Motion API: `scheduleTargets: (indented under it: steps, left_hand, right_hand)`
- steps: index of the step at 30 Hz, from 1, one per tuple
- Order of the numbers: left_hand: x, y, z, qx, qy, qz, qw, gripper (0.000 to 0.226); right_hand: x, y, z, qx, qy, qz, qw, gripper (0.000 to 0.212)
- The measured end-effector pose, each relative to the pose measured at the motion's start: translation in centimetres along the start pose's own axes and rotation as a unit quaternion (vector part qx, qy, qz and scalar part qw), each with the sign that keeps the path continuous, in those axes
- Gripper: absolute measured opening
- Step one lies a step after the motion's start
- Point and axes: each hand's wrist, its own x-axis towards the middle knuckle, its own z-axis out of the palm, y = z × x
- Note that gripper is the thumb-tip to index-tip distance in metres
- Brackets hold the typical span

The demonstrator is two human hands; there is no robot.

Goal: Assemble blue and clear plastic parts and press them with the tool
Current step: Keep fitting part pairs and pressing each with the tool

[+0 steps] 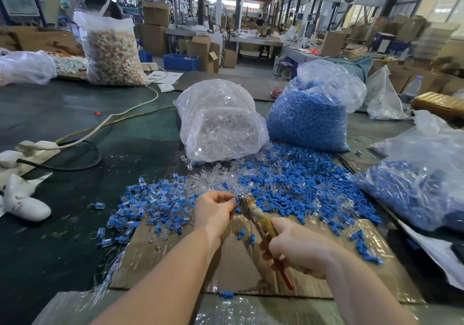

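Because the piece being worked is so small, only a glimpse of blue and clear plastic shows where the left hand (213,211) pinches it between curled fingertips and offers it to the nose of the tool (261,221). The right hand (298,247) is wrapped round the tool's handles, a plier-like thing with a taped, yellowed body and red grips; whether its jaws are already closed on the part cannot be told. Both hands work above a taped cardboard sheet (233,262) lying on the worktop (62,224).

The assembled part looks light, stiff and smooth, so it is likely to slip or spring away under the squeeze; holding it by its sides, clear of the jaws, seems the safest grip. The clear shell may crack if pressed crookedly, so a square, moderate squeeze seems wise.

Just beyond the left hand lies a scatter of joined pieces (150,206), blue inside clear. Further on, loose clear parts (216,179) and loose blue parts (296,189) spread in a mixed heap, within easy reach. Behind them stand a bag of clear parts (221,124) and a bag of blue parts (308,114), with another bag (414,189) of blue pieces at the right.
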Motion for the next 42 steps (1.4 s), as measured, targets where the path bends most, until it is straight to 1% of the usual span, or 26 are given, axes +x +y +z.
scheduleTargets:
  steps: [3,6,12,21,25,28,30,34,35,36,38,39,41,42]
  left_hand:
    - [-0.1,0.1,0.0,0.008,-0.004,-0.002,1.0,0.011]
    - [-0.3,0.3,0.1,0.023,0.002,0.005,1.0,0.012]
    - [-0.2,0.6,0.1,-0.021,0.0,-0.033,0.999,0.01]
    - [-0.4,0.6,0.1,-0.005,0.002,-0.041,0.999,0.009]
    - [-0.4,0.7,0.3,-0.019,0.007,-0.044,0.999,0.009]
    - [-0.5,0.7,0.4,-0.028,0.008,-0.047,0.998,0.011]
    - [-0.5,0.7,0.5,-0.03,0.007,-0.047,0.998,0.012]
    - [-0.7,0.4,0.6,-0.024,0.011,-0.049,0.998,0.011]
    - [-0.7,0.4,0.5,-0.025,0.01,-0.05,0.998,0.01]
    - [-0.7,0.3,0.5,-0.029,0.011,-0.051,0.998,0.01]
    - [-0.5,0.2,0.2,-0.033,0.022,-0.047,0.998,0.009]
    - [-0.3,0.2,-0.1,-0.028,0.035,-0.039,0.998,0.009]
    - [0.4,-0.1,-1.1,0.031,0.077,0.003,0.997,0.008]
    - [0.7,-0.3,-1.8,0.087,0.102,0.034,0.99,0.009]
  right_hand:
    - [-0.2,0.0,-0.1,0.001,-0.001,-0.007,1.0,0.038]
    - [-0.4,0.0,-0.2,-0.007,-0.001,-0.013,1.0,0.036]
    - [-0.7,-0.1,-0.5,-0.001,-0.01,-0.021,1.0,0.04]
    - [-1.1,-0.5,0.0,-0.039,0.001,-0.036,0.999,0.035]
    - [-1.0,-0.5,0.5,-0.044,0.03,-0.042,0.998,0.031]
    - [-1.0,-0.8,0.9,-0.066,0.059,-0.056,0.994,0.023]
    - [-0.9,-0.7,1.0,-0.082,0.073,-0.055,0.992,0.022]
    - [-0.9,-0.7,1.1,-0.106,0.08,-0.046,0.99,0.02]
    - [-0.9,-0.6,1.2,-0.085,0.072,-0.048,0.993,0.019]
    - [-0.9,-0.5,1.1,-0.04,0.059,-0.048,0.996,0.022]
    - [-0.7,0.1,0.9,0.088,0.031,-0.027,0.995,0.036]
    - [-0.6,0.4,0.8,0.132,0.039,-0.019,0.99,0.04]
    - [-0.1,1.1,0.8,0.143,0.103,-0.029,0.984,0.034]
    - [0.3,1.4,0.7,0.119,0.16,-0.041,0.979,0.028]
